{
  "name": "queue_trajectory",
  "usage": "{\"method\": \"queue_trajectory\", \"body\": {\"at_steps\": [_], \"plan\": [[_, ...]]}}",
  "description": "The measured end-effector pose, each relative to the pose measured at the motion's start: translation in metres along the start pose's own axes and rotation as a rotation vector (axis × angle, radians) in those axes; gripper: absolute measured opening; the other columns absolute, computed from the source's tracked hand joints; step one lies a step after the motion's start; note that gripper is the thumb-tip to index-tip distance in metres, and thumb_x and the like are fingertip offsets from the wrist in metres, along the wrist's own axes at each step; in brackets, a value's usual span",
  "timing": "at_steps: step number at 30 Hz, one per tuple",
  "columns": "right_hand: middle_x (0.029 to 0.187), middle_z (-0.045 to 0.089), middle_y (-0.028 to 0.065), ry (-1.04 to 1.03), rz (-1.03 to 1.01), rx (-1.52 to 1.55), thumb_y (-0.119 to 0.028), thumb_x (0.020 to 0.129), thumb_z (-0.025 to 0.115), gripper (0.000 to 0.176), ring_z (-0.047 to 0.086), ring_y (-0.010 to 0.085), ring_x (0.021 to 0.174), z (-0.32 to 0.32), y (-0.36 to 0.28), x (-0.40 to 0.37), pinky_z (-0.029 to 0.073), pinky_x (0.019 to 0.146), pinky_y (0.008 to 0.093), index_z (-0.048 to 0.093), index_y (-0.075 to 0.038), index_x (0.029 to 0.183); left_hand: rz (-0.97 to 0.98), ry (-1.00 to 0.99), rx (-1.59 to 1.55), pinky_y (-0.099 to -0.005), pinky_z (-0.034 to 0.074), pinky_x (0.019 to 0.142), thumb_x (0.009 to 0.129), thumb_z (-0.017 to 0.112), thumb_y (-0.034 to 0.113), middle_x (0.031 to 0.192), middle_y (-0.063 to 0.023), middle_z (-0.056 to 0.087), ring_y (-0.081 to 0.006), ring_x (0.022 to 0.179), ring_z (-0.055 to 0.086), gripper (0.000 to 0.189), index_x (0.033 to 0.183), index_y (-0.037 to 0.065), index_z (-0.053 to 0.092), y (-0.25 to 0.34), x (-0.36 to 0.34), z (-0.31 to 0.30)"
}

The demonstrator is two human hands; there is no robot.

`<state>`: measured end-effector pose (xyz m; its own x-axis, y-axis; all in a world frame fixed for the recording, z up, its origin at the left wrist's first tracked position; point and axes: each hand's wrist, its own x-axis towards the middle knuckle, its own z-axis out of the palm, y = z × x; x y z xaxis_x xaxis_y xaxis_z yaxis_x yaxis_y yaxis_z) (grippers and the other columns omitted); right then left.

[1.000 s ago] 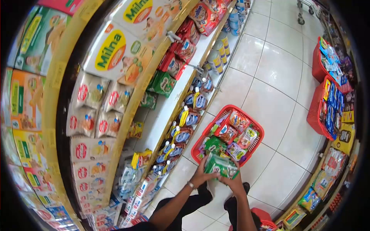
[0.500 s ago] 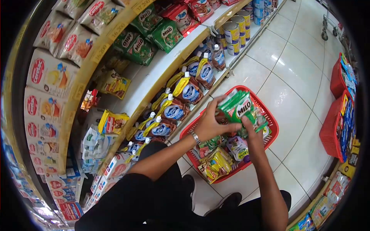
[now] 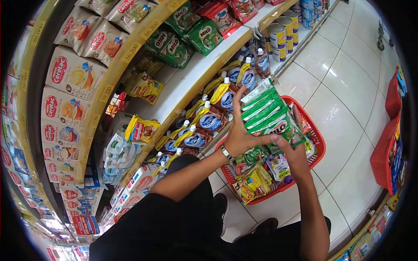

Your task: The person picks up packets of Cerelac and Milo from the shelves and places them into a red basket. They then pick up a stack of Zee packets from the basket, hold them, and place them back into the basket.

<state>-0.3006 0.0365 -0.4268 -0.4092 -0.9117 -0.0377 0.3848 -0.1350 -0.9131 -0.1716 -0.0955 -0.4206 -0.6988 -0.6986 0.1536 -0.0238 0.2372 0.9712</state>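
Several green Milo packets (image 3: 270,114) are held in a fanned stack above a red shopping basket (image 3: 321,150). My left hand (image 3: 244,132) grips their left side, thumb across the lower front. My right hand (image 3: 296,152) grips their right side, its thumb meeting the left thumb. In the basket lie yellow packets (image 3: 254,182), a purple and white pouch (image 3: 279,167) and green packets (image 3: 254,155). The packets hide part of the basket's contents.
Shelves on the left hold Milo packets (image 3: 204,35), spouted pouches (image 3: 209,119), cans (image 3: 277,39) and Cerelac boxes (image 3: 72,74). Other red baskets (image 3: 381,161) stand at the right. My shoes (image 3: 221,209) are below the basket on the tiled floor (image 3: 344,130).
The Milo packets have been raised and tilted, so their green top edges now show fanned out. The view has shifted, with the shelves appearing farther right.
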Motion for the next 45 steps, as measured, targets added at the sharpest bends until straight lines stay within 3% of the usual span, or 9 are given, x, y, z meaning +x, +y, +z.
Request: {"method": "queue_trajectory", "body": {"at_steps": [3,7,10,14,17,28,34,39,45], "plan": [[0.146,0.046,0.0182,0.007,-0.067,0.025,-0.02,0.086,0.076,0.101,0.047,0.026,0.133,0.005,0.002,-0.002,0.04,0.109,0.0388,0.006,-0.004,0.158,0.211,0.053,0.295,-0.0423,0.039,0.111,0.051,0.1,0.03,0.138,-0.0179,0.05,-0.0288,0.13,0.05,0.143,0.154,0.006,0.003,0.018,0.008,-0.014],[0.143,0.049,0.0208,-0.029,-0.14,0.059,-0.021,0.086,0.077,0.106,0.054,0.0294,0.124,0.001,0.015,-0.002,0.045,0.103,0.0412,0.001,-0.01,0.159,0.159,0.166,0.019,-0.0423,0.047,0.106,0.048,0.1,0.023,0.135,-0.0166,0.055,-0.028,0.12,0.059,0.142,0.152,0.008,0.006,0.059,0.016,-0.038],[0.137,0.052,0.0271,-0.034,0.021,-0.096,-0.03,0.086,0.078,0.108,0.061,0.0269,0.111,-0.004,0.015,-0.002,0.05,0.095,0.0386,0.0,-0.015,0.159,0.28,0.27,0.198,-0.0432,0.053,0.099,0.061,0.093,0.013,0.13,-0.0168,0.057,-0.0286,0.114,0.062,0.118,0.15,0.013,0.015,0.085,0.042,-0.082],[0.134,0.054,0.0283,-0.006,-0.038,-0.226,-0.031,0.087,0.077,0.106,0.063,0.0285,0.108,-0.01,0.018,-0.004,0.051,0.094,0.039,0.001,-0.014,0.159,0.231,0.587,0.458,-0.0344,0.052,0.091,0.061,0.096,0.033,0.128,-0.0177,0.056,-0.025,0.106,0.062,0.105,0.138,-0.004,0.034,0.065,0.095,-0.161],[0.131,0.056,0.0309,-0.008,-0.042,-0.276,-0.033,0.087,0.076,0.106,0.064,0.0315,0.108,-0.012,0.015,-0.006,0.051,0.094,0.0396,0.001,-0.014,0.159,0.232,0.726,0.822,-0.0379,0.048,0.096,0.061,0.094,0.037,0.129,-0.0216,0.055,-0.0291,0.114,0.059,0.108,0.14,-0.002,0.032,0.041,0.106,-0.192],[0.127,0.057,0.0339,-0.15,0.04,-0.492,-0.041,0.089,0.071,0.101,0.059,0.0406,0.12,-0.015,0.014,-0.015,0.048,0.101,0.0462,0.004,-0.011,0.159,0.109,0.644,0.816,-0.0459,0.046,0.098,0.064,0.091,0.044,0.129,-0.0241,0.056,-0.0369,0.115,0.058,0.109,0.144,0.003,0.028,0.018,0.081,-0.191],[0.127,0.056,0.0347,-0.181,0.058,-0.518,-0.042,0.09,0.07,0.099,0.059,0.0415,0.12,-0.018,0.018,-0.015,0.047,0.101,0.0469,0.004,-0.013,0.159,0.305,0.624,0.944,-0.047,0.043,0.101,0.068,0.088,0.045,0.13,-0.0289,0.052,-0.0404,0.118,0.055,0.1,0.142,0.004,0.034,0.021,0.082,-0.189],[0.127,0.056,0.0349,-0.201,0.103,-0.535,-0.042,0.091,0.069,0.098,0.059,0.0417,0.12,-0.016,0.011,-0.013,0.048,0.1,0.047,0.004,-0.014,0.159,0.46,0.574,1.033,-0.0486,0.041,0.101,0.08,0.083,0.033,0.135,-0.0297,0.048,-0.0442,0.121,0.05,0.08,0.14,0.008,0.037,0.013,0.094,-0.182],[0.126,0.057,0.0338,-0.214,0.082,-0.562,-0.041,0.091,0.069,0.097,0.061,0.04,0.117,-0.019,0.018,-0.012,0.049,0.097,0.0467,0.005,-0.013,0.159,0.288,0.513,0.902,-0.0461,0.047,0.087,0.085,0.079,0.027,0.136,-0.0278,0.05,-0.0399,0.108,0.063,0.058,0.127,0.011,0.043,0.016,0.096,-0.173]]}}
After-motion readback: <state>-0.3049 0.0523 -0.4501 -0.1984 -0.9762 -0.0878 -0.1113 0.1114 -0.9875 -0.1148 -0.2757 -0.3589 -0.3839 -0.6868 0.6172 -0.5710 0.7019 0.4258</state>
